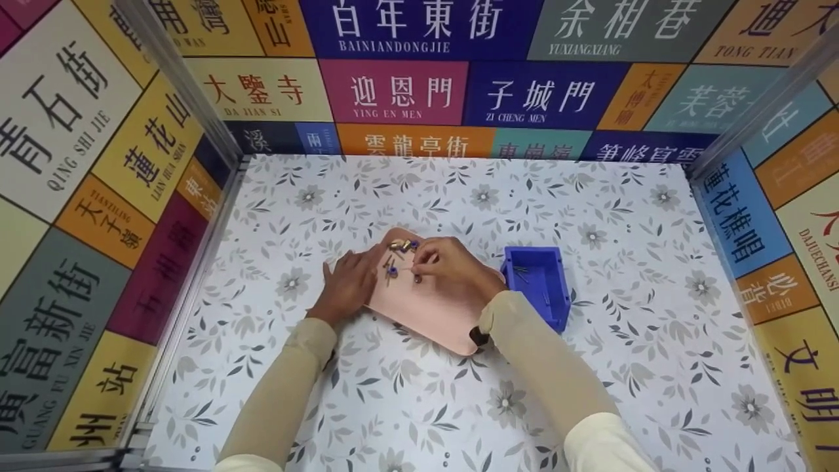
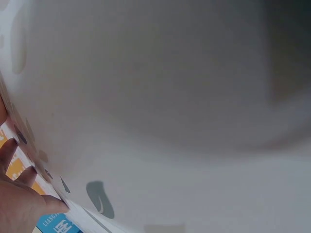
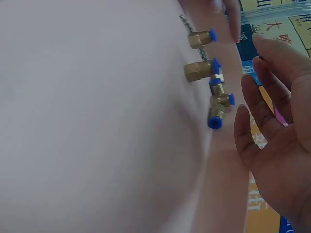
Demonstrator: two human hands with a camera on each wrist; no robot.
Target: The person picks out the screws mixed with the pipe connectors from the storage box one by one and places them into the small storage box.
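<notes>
My left hand (image 1: 351, 280) rests with fingers spread along the left edge of a pink board (image 1: 429, 308). Over the board's upper part, my right hand (image 1: 449, 262) has thumb and fingertips together, pinching what looks like a thin screw (image 1: 404, 267), mostly hidden by the fingers. Brass push-in fittings with blue collars (image 3: 197, 71) lie close by, several of them grouped, with screws (image 3: 203, 54) among them. A single fitting (image 1: 417, 278) sits just below the right fingertips. The left wrist view shows mostly blurred tabletop, with the left fingers (image 2: 29, 194) at its lower left.
A blue open-topped box (image 1: 557, 282) stands right of the board, beside the right forearm, with a few thin screws (image 1: 521, 269) inside. Flower-patterned white covering (image 1: 262, 367) spreads over the table. Panels with street names (image 1: 400, 92) enclose the back and sides.
</notes>
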